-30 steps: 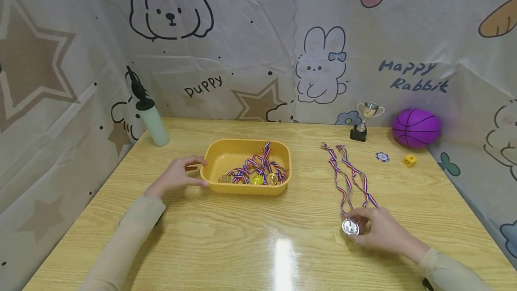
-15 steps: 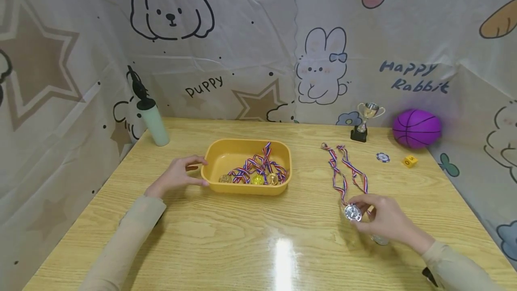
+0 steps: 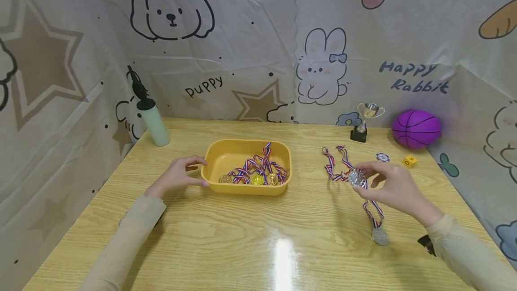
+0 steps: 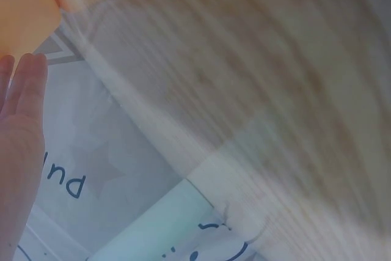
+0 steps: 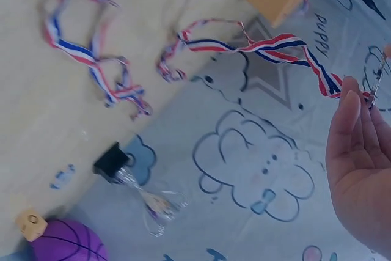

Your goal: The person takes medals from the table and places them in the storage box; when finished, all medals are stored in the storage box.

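Observation:
My right hand [image 3: 389, 185] pinches a silver medal [image 3: 357, 178] by its edge, held up over the right side of the table. A red, white and blue ribbon [image 5: 275, 44] trails from this medal toward the table in the right wrist view. Below the hand lies a second silver medal [image 3: 379, 236], its ribbon running up behind the fingers. At the left end of a yellow tub [image 3: 242, 189], my left hand [image 3: 179, 178] touches the outside with fingertips and thumb. Inside the tub are several gold-coloured medals [image 3: 257, 179] with bunched striped ribbons [image 3: 252, 165].
A green bottle-shaped pump [image 3: 153, 122] with a black top stands at the back left. Toward the back right are a small trophy cup [image 3: 365, 120], a purple ball [image 3: 416, 128], a yellow number cube [image 3: 409, 161] and a poker chip [image 3: 382, 157]. Printed cloth hangs around the table.
My right hand has lifted the silver medal up and away from me, drawing its ribbon into a bunch. The second silver medal has come into view. The left hand stays on the tub.

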`<state>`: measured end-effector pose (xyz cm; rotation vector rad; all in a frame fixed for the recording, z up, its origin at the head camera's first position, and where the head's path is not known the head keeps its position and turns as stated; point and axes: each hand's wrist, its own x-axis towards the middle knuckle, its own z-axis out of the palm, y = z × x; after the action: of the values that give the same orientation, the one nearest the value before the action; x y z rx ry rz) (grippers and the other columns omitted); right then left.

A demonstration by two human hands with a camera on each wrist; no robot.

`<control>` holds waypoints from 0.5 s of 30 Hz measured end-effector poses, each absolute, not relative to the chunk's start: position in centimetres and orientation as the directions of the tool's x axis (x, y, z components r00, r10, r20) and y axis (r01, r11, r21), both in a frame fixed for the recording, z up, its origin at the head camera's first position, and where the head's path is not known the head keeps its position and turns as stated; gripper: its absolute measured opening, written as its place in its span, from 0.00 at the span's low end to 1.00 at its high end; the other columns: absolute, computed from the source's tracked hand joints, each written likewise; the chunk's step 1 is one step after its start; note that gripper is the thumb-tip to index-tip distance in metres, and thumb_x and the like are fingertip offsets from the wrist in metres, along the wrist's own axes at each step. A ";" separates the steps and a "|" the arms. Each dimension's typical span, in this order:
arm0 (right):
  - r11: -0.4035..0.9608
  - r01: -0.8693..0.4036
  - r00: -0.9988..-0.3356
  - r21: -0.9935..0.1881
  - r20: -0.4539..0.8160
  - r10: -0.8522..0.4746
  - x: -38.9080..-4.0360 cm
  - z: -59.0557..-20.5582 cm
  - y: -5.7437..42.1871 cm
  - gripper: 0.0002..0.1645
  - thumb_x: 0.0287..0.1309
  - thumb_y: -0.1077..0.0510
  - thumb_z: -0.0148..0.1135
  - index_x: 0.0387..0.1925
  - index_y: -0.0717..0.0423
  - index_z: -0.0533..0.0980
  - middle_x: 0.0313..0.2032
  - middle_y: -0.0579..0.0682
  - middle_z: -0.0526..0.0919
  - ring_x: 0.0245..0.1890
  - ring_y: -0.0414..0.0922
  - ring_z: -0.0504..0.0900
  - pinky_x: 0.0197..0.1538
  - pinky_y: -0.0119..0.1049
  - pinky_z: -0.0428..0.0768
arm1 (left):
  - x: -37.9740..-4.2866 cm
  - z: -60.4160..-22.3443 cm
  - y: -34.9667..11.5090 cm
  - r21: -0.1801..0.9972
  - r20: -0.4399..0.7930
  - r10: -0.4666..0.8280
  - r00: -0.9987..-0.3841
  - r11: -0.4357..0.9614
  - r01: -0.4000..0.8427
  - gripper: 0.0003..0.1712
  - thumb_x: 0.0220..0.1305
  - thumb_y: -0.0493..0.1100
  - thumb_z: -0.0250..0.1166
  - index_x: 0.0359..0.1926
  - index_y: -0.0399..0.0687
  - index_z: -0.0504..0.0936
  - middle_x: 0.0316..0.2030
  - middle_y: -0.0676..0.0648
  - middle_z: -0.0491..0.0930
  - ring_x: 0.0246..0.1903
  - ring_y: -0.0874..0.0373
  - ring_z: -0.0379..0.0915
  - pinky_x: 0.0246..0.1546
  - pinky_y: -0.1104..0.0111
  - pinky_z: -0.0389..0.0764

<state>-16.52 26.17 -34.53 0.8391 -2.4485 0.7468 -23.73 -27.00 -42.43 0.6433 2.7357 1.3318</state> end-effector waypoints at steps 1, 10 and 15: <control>0.669 -0.656 -0.718 -0.350 0.564 -0.409 -16.7 -34.1 26.1 0.26 0.31 0.66 0.77 0.40 0.59 0.82 0.28 0.47 0.85 0.28 0.27 0.78 0.27 0.17 0.77 | -23.7 -42.4 -27.0 0.761 0.150 0.378 -0.914 0.546 0.350 0.35 0.40 0.47 0.80 0.50 0.39 0.78 0.54 0.39 0.76 0.59 0.41 0.70 0.60 0.51 0.75; 0.666 -0.658 -0.694 -0.350 0.625 -0.357 -17.7 -31.2 25.0 0.25 0.31 0.65 0.77 0.40 0.56 0.83 0.27 0.48 0.86 0.25 0.24 0.77 0.27 0.18 0.77 | -23.7 -42.5 -26.9 0.752 0.157 0.383 -0.910 0.551 0.362 0.35 0.40 0.47 0.80 0.50 0.39 0.79 0.54 0.40 0.77 0.58 0.42 0.71 0.59 0.51 0.75; 0.661 -0.672 -0.672 -0.334 0.650 -0.355 -18.1 -30.1 24.4 0.25 0.30 0.64 0.78 0.39 0.56 0.83 0.27 0.48 0.87 0.23 0.25 0.77 0.26 0.18 0.77 | -23.8 -42.6 -27.0 0.752 0.152 0.383 -0.911 0.553 0.358 0.35 0.41 0.47 0.80 0.51 0.38 0.78 0.55 0.39 0.76 0.59 0.41 0.70 0.59 0.51 0.75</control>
<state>-18.12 24.39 -30.08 0.7945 -2.3321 0.7697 -23.76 -26.98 -42.56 0.6544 2.7429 1.3175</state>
